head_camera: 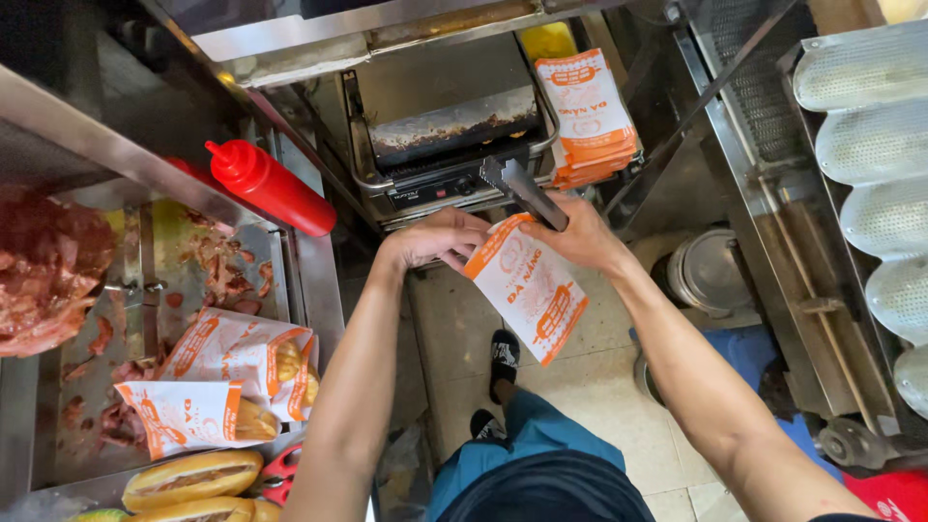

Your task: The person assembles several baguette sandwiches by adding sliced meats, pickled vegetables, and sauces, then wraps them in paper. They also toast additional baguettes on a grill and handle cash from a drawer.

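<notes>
While our right hand (580,235) grips one pair of metal tongs (523,191) and one paper sandwich bag (530,287) before the grill, our left hand (440,237) pinches its mouth; two filled bags (208,382) lie on the desk (319,280).

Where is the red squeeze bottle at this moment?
In the head view, the red squeeze bottle lies tilted at upper left, beside the contact grill, above the meat tray.

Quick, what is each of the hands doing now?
Left hand: closed on the top edge of the paper bag.
Right hand: closed, holding metal tongs and the bag.
</notes>
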